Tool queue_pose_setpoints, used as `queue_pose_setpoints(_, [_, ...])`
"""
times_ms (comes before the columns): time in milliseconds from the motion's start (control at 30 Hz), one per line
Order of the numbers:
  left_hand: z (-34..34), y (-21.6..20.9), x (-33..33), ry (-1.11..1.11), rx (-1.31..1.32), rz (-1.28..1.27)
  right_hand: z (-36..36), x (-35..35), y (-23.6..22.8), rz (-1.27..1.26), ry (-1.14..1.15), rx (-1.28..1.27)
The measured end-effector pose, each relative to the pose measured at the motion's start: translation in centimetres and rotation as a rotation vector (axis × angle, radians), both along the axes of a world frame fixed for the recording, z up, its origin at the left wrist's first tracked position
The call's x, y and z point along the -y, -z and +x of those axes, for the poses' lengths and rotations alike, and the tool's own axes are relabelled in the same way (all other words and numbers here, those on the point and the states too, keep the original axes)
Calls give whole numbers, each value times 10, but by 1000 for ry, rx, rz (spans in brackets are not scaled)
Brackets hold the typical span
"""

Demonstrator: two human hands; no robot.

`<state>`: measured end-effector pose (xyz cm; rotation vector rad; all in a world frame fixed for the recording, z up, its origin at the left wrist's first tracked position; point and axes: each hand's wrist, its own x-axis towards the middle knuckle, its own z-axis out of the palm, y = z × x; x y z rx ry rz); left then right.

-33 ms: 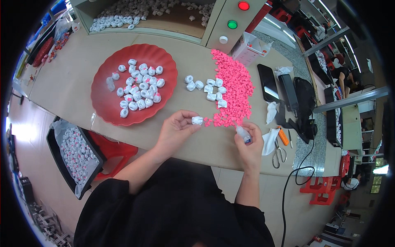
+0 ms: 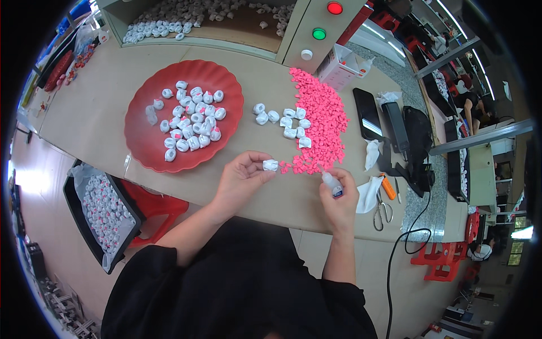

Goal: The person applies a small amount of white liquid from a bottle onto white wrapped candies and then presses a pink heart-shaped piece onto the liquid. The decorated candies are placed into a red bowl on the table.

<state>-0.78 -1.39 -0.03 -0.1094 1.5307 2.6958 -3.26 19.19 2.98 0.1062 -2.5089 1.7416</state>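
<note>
Between the thumb and fingers of my left hand [image 2: 243, 178] is a small white rounded piece [image 2: 270, 165], held just above the tabletop. My right hand [image 2: 340, 200] grips a small translucent squeeze bottle [image 2: 333, 184], its narrow tip pointing up and left toward a heap of little pink pieces [image 2: 319, 124]. A few pink bits lie by the fingertips of my left hand. Several more white pieces [image 2: 289, 133] rest at the heap's left edge. At the left, a red scalloped plate [image 2: 141, 144] carries many white pieces, some with pink spots.
A machine housing [image 2: 305, 37] with lit buttons stands at the back. To the right lie a phone [image 2: 367, 113], scissors [image 2: 383, 216], an orange-handled tool [image 2: 388, 188] and a black cable [image 2: 389, 271]. A black tray [image 2: 129, 240] of white pieces sits lower left, beside a red stool [image 2: 164, 210].
My right hand and the bottle have shifted slightly to the left. My left hand keeps its place with the white piece.
</note>
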Motion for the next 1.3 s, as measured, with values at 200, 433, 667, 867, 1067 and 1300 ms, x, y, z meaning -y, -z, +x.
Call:
queue_pose_setpoints(200, [0, 4, 2, -50, -23, 49, -6, 30, 19, 401, -73, -391])
queue_pose_setpoints(433, [2, 7, 4, -32, -23, 72, -9, 36, 26, 502, -71, -309])
queue_pose_setpoints(667, [3, 6, 5, -32, -17, 66, -12, 35, 24, 427, -92, -222])
queue_pose_setpoints(867, [2, 7, 3, 3, -37, 24, -12, 26, 22, 177, -153, -140])
queue_pose_setpoints(1067, [1, 2, -4, 153, -92, -26, 5, 31, 7, -150, -225, 93])
queue_pose_setpoints(1300, [4, 4, -4, 228, -101, -165, 5, 37, 7, -200, -264, 129])
